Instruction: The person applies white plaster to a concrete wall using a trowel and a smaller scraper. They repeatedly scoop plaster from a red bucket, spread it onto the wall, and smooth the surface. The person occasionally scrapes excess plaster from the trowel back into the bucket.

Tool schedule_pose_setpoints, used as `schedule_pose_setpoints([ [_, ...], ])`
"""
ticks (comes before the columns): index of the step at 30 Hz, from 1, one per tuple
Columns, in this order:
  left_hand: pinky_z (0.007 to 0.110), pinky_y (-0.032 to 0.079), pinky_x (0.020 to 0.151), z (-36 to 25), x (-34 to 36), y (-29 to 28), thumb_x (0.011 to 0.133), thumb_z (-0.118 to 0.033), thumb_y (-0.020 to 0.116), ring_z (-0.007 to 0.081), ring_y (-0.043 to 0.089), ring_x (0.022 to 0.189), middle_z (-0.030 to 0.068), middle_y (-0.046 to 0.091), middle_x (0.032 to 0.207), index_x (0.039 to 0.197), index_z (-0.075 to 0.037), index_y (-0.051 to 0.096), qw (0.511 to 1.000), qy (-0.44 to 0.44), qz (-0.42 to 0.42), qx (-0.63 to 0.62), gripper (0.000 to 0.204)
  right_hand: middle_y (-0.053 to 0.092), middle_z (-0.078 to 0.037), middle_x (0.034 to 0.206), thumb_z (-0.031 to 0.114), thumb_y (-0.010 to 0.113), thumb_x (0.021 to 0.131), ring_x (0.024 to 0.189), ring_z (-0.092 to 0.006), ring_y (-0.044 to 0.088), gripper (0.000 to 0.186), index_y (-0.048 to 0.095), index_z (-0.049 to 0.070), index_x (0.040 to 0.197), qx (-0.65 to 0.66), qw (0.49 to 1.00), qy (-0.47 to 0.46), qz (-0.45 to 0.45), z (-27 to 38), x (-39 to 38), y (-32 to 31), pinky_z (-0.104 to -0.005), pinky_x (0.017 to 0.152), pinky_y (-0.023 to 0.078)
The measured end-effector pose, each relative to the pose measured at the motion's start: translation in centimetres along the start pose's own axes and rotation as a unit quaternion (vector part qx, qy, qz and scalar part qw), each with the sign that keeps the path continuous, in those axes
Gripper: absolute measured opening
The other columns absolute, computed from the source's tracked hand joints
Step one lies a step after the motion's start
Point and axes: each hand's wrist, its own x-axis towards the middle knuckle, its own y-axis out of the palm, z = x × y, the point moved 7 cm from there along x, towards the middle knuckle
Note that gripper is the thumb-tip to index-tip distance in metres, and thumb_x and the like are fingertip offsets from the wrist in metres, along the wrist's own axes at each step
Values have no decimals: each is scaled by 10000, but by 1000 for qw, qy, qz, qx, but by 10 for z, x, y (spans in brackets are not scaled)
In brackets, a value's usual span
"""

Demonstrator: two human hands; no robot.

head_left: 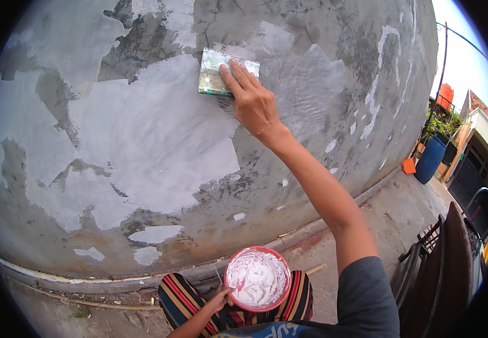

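My right hand [253,107] reaches up to the wall, fingers pressed flat over a wide rectangular scraper [212,69] smeared with whitish putty. The scraper lies against the grey cement wall [278,169]; pale skim patches [154,132] spread mostly to its left. Down low, my left hand [220,298] grips the left rim of a round red tub [261,248] at my lap. White putty [255,280] fills the tub and streaks its inner sides. A thin stick-like piece [218,275] shows beside the left hand; whether the hand holds it I cannot tell.
A raised ledge [199,274] runs along the wall's foot, with a thin pole [114,306] on the ground. Dark upright objects [430,270] stand close on the right. Farther back are a blue barrel [430,160], plants [445,124] and an orange tank [446,97].
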Motion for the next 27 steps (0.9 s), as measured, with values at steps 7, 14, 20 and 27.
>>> schedule_pose_setpoints([
  [7, 337, 510, 543, -3, -3, -19, 808, -196, 712, 191, 610, 627, 93, 612, 877, 1265, -38, 321, 999, 10, 5, 39, 622, 535, -135, 1363, -113, 532, 769, 1200, -304, 565, 630, 518, 108, 1358, 92, 986, -30, 136, 44, -88, -2, -398, 957, 518],
  [14, 441, 517, 831, -3, -5, -35, 804, -219, 709, 249, 564, 1074, 137, 536, 1208, 1377, -9, 268, 998, 9, -26, 53, 753, 616, -171, 1229, -64, 562, 763, 906, -305, 688, 538, 546, 35, 1292, 38, 990, 122, 58, -22, 31, -44, -375, 715, 568],
  [20, 423, 517, 838, -7, -2, -23, 800, -215, 709, 246, 571, 1078, 137, 544, 1205, 1374, -25, 283, 998, -19, -11, 60, 740, 584, -296, 1209, -76, 579, 728, 893, -354, 683, 554, 533, -24, 1278, -41, 998, 55, 12, 61, -15, 10, -377, 645, 571],
  [27, 409, 516, 830, -8, -9, -39, 792, -192, 713, 241, 571, 1063, 134, 537, 1183, 1358, -28, 273, 998, 33, -54, 23, 736, 694, -76, 1085, -43, 607, 764, 832, -262, 692, 462, 620, 69, 1212, 140, 985, 102, -4, 32, 11, -42, -337, 605, 530],
])
